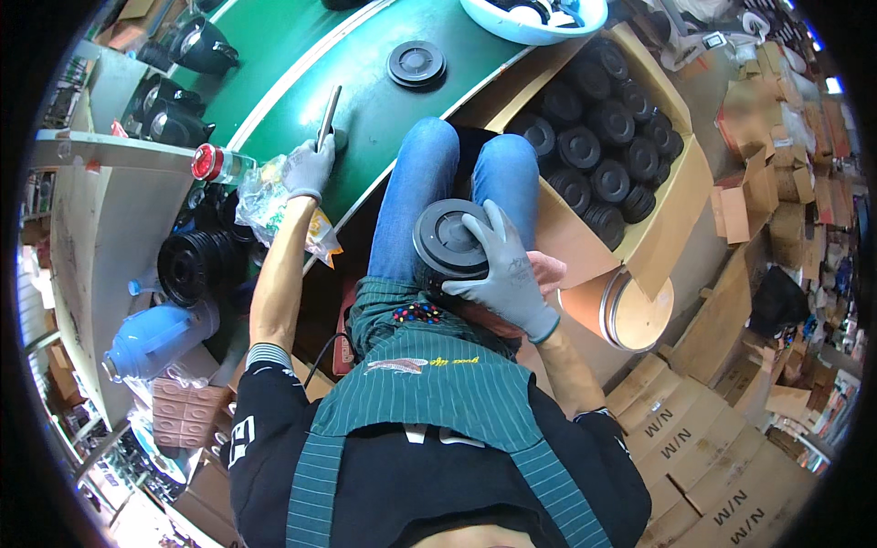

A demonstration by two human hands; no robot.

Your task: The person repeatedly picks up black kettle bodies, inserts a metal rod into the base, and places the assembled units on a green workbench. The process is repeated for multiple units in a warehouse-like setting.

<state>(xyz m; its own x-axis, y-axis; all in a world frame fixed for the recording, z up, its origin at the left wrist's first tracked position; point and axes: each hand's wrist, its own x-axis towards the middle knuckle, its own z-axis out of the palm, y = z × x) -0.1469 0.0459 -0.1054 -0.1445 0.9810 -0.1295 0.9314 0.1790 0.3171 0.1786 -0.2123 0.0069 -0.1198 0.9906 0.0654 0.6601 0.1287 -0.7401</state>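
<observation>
On my lap rests a round black plastic part (448, 239) with a ringed top and a raised middle. My right hand (505, 274), in a grey glove, is closed around its right side, thumb toward me and fingers over the top. A pink cloth (545, 274) shows beside that hand. Over the green table, my left hand (309, 171), also gloved, grips a slim grey bar-shaped tool (330, 117) pointing away from me; its exact kind is unclear. Farther out on the table lie stacked black discs (417, 66).
An open carton (681, 210) at my right holds several black round parts. A blue basin (539, 35) stands at the far table edge. Left are a red-lidded jar (219, 164), a plastic bag (267, 215), a blue jug (155, 342) and black discs (189, 268). A round drum (630, 310) stands right.
</observation>
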